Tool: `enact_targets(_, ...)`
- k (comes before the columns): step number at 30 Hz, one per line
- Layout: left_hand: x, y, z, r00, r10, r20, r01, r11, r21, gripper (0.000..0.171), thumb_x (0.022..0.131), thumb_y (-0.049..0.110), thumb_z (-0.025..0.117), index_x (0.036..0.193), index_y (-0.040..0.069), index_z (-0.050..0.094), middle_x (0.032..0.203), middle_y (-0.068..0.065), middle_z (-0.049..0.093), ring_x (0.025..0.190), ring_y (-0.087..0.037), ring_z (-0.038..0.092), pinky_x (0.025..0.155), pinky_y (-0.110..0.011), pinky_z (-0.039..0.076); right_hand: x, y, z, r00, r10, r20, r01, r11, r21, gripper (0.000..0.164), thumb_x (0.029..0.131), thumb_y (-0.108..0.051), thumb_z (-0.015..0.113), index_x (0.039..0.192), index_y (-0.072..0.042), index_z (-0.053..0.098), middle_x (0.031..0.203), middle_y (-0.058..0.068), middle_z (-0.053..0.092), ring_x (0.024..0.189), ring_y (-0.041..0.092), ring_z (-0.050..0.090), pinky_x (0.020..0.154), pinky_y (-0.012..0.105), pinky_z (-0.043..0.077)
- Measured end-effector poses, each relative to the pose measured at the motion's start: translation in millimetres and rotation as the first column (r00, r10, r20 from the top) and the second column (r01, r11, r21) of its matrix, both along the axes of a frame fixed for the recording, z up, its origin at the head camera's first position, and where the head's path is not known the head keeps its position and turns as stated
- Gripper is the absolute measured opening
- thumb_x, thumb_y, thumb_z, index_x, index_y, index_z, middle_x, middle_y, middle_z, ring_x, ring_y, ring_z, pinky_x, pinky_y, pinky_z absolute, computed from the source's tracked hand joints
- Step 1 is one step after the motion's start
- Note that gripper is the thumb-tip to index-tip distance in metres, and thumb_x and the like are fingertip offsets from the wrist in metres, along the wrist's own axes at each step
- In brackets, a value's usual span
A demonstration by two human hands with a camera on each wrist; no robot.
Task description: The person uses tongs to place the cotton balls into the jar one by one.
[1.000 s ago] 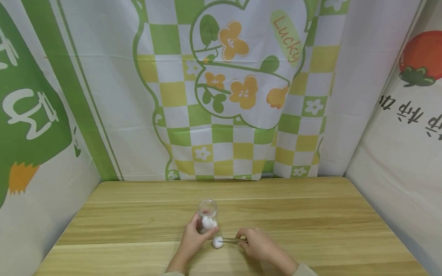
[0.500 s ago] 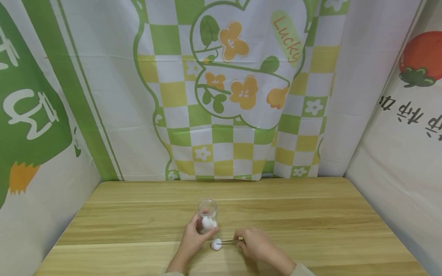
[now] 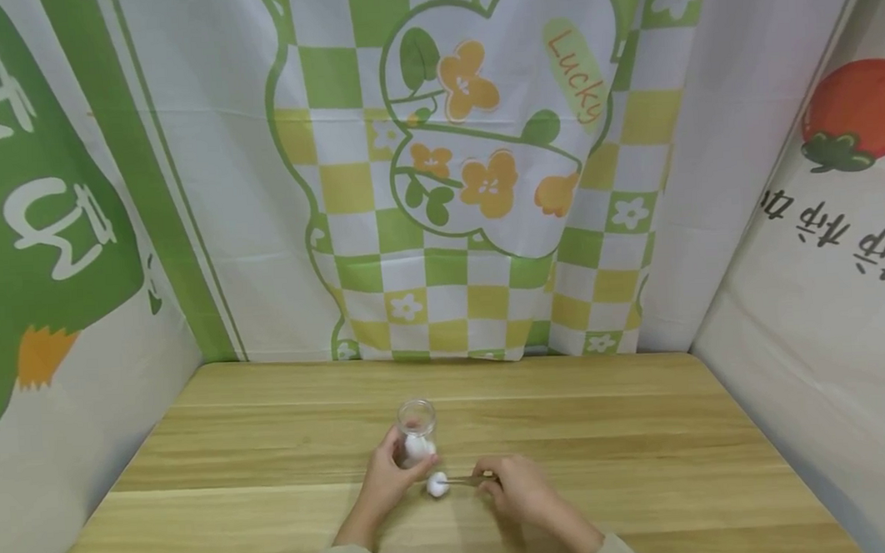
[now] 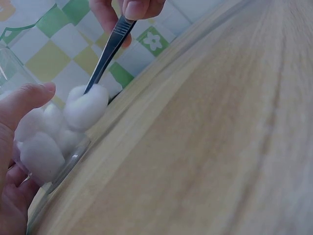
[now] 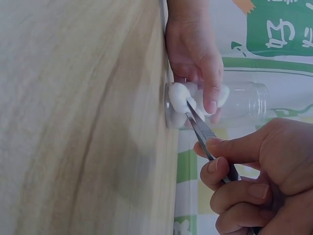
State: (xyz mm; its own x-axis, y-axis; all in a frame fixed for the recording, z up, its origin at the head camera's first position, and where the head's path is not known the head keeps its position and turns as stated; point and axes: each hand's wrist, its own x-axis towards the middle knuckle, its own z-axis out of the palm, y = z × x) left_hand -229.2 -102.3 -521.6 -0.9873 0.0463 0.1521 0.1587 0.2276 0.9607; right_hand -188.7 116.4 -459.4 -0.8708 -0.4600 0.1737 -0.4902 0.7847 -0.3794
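Observation:
My left hand (image 3: 383, 478) grips the lower part of a clear jar (image 3: 417, 420) standing on the wooden table, thumb and fingers on opposite sides. Several white cotton balls (image 4: 41, 154) are packed in its bottom half; the mouth is uncovered. In my right hand (image 3: 523, 491) are metal tweezers (image 5: 202, 132), pinched between thumb and fingers and pointing left. Their tips hold one cotton ball (image 3: 437, 485) in front of the jar, just above the tabletop. In the left wrist view that cotton ball (image 4: 87, 107) overlaps the jar's side, near my left thumb.
The wooden table (image 3: 271, 436) reaches back to a green and yellow checked curtain (image 3: 452, 309). Printed cloth walls (image 3: 815, 357) enclose it left and right.
The tweezers and cotton ball dip slightly left and towards me, then come back a little right and up. My left hand and the jar stay in place.

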Motion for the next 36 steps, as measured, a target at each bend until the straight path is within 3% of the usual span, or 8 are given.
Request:
enact_targets(5,0.3,0.0,0.7,1.000,-0.005,-0.008,0.005,1.000,0.009,0.060,0.077,0.018,0.080,0.130,0.009,0.053,0.122,-0.016,0.067,0.113,-0.027,0.063,0.100,-0.037,0.050,-0.6,3.9,2.7,1.000,0.006,0.028,-0.005,1.000,-0.027,0.012,0.084,-0.010,0.070,0.095,-0.012,0.071,0.087,0.004,0.075,0.070,0.007,0.063,0.057,0.019,0.045)
enact_targets(8,0.2,-0.5,-0.1,1.000,-0.002,0.000,0.002,1.000,0.013,0.060,0.076,0.019,0.081,0.128,0.010,0.054,0.120,-0.016,0.068,0.110,-0.025,0.064,0.099,-0.035,0.051,-0.5,5.9,3.9,0.998,0.025,0.058,-0.021,0.998,-0.063,0.012,0.085,-0.009,0.069,0.096,-0.010,0.071,0.086,0.006,0.075,0.070,0.006,0.064,0.057,0.017,0.046)
enact_targets(13,0.3,-0.9,-0.9,1.000,-0.003,-0.003,0.003,1.000,0.020,0.058,0.076,0.019,0.081,0.127,0.010,0.054,0.118,-0.016,0.068,0.107,-0.022,0.064,0.093,-0.026,0.051,-1.2,10.9,7.0,0.991,0.064,0.118,-0.048,0.990,-0.135,0.014,0.087,-0.006,0.065,0.101,-0.005,0.070,0.084,0.008,0.073,0.063,-0.001,0.053,0.055,0.013,0.043)
enact_targets(18,-0.6,0.5,-1.6,1.000,-0.001,-0.019,0.002,0.999,0.041,0.055,0.076,0.013,0.080,0.125,0.008,0.055,0.114,-0.017,0.069,0.106,-0.021,0.065,0.089,-0.020,0.051,-3.1,17.2,12.5,0.989,0.091,0.115,-0.069,0.980,-0.187,0.016,0.089,-0.007,0.064,0.104,-0.002,0.069,0.082,0.010,0.072,0.063,-0.005,0.048,0.056,0.012,0.043)
enact_targets(24,0.3,0.4,-0.8,1.000,-0.011,-0.017,0.012,0.998,0.055,0.056,0.078,0.009,0.078,0.128,0.007,0.054,0.117,-0.015,0.067,0.112,-0.026,0.063,0.096,-0.030,0.052,-6.5,24.1,23.0,0.991,0.101,0.092,-0.077,0.967,-0.242,0.016,0.090,-0.008,0.063,0.103,-0.001,0.067,0.075,0.011,0.067,0.060,-0.005,0.044,0.055,0.013,0.042)
enact_targets(36,-2.3,-0.1,-3.7,0.999,0.016,-0.041,-0.017,1.000,-0.022,0.055,0.077,0.016,0.081,0.125,0.009,0.055,0.117,-0.018,0.069,0.108,-0.024,0.065,0.092,-0.022,0.050,-11.6,30.1,43.3,0.987,0.089,0.132,-0.041,0.943,-0.330,0.017,0.092,-0.008,0.060,0.106,0.001,0.066,0.066,0.010,0.059,0.056,-0.004,0.040,0.049,0.014,0.038)
